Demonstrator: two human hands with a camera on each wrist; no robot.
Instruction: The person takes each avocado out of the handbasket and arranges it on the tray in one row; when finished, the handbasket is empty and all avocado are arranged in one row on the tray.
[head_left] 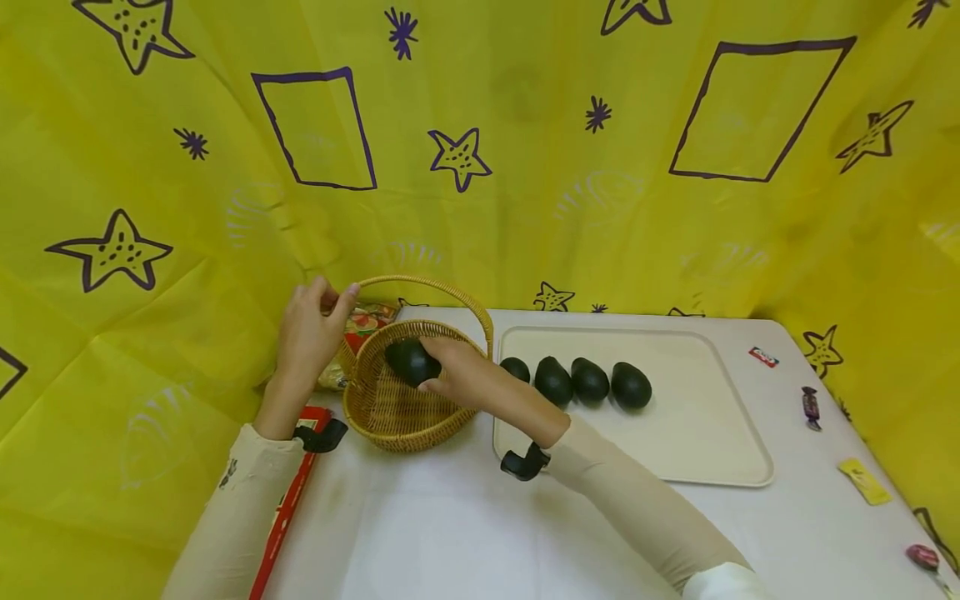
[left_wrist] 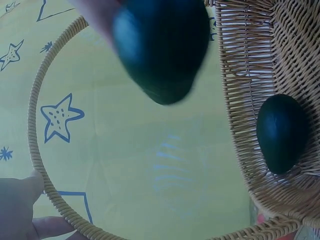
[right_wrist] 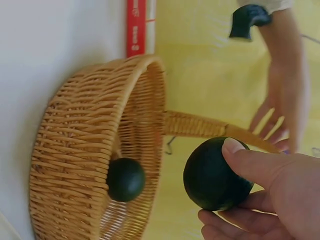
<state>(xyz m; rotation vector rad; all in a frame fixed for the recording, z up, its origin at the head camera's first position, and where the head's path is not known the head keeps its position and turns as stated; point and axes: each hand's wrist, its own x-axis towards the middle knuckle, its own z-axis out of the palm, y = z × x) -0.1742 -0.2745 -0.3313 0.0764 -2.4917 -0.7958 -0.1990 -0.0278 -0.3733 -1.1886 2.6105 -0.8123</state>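
Observation:
A wicker basket point(head_left: 408, 435) with a tall arched handle point(head_left: 450, 287) stands on the table's left side. My left hand point(head_left: 311, 329) pinches the handle at its upper left. Above the basket's opening, my right hand point(head_left: 457, 367) grips a dark green avocado point(right_wrist: 212, 175) between thumb and fingers. Another avocado point(left_wrist: 283, 134) lies inside the basket against the woven wall; in the head view the held one covers it. To the right, several avocados point(head_left: 632, 386) sit in a row on a cream tray point(head_left: 697, 417), the leftmost partly behind my right forearm.
Behind and left of the basket lie shiny food packets point(head_left: 363, 321). A red box point(head_left: 288, 508) lies beside my left forearm. Small wrapped sweets point(head_left: 811, 408) and a lollipop point(head_left: 922, 557) line the table's right edge. A yellow curtain point(head_left: 517, 225) surrounds the table.

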